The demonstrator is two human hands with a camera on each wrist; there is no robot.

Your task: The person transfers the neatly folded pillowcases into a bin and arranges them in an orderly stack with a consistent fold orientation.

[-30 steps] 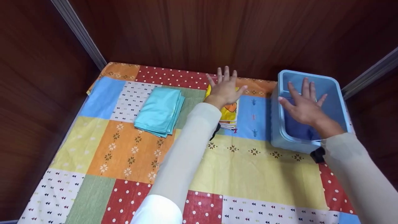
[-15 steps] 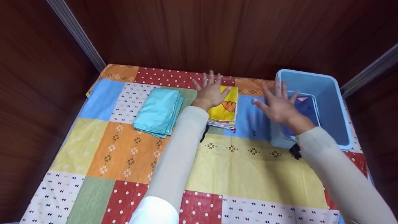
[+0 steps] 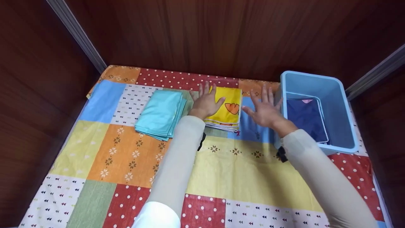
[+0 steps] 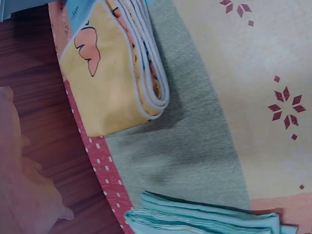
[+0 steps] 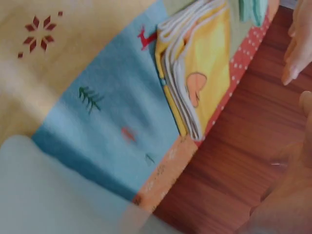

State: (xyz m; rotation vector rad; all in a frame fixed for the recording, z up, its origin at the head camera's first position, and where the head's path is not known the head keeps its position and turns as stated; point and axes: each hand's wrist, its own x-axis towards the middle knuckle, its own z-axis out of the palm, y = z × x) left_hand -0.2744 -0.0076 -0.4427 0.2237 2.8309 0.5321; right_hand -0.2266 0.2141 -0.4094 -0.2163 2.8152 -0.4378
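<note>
Between my two hands lies a yellow folded cloth (image 3: 225, 110) with an orange print and white edging, stacked in several layers. My left hand (image 3: 205, 104), fingers spread, hovers over its left side, and the left wrist view shows a gap between this hand (image 4: 24, 185) and the cloth (image 4: 105, 85). My right hand (image 3: 265, 111) is spread above the tablecloth's blue patch, between the yellow cloth and the bin, holding nothing. To the left of my left hand rests a turquoise folded cloth (image 3: 160, 110). Inside the light blue bin (image 3: 344, 114) sits a navy folded cloth (image 3: 305, 117) with pale edging.
A patchwork tablecloth (image 3: 246, 177) covers the table. Dark wood panels (image 3: 190, 38) rise behind it and at both sides. The bin stands at the far right corner, close to my right forearm.
My right hand has moved left, from over the bin to beside the yellow cloth. My left hand has shifted left and slightly nearer, uncovering more of that cloth. The cloths have stayed put.
</note>
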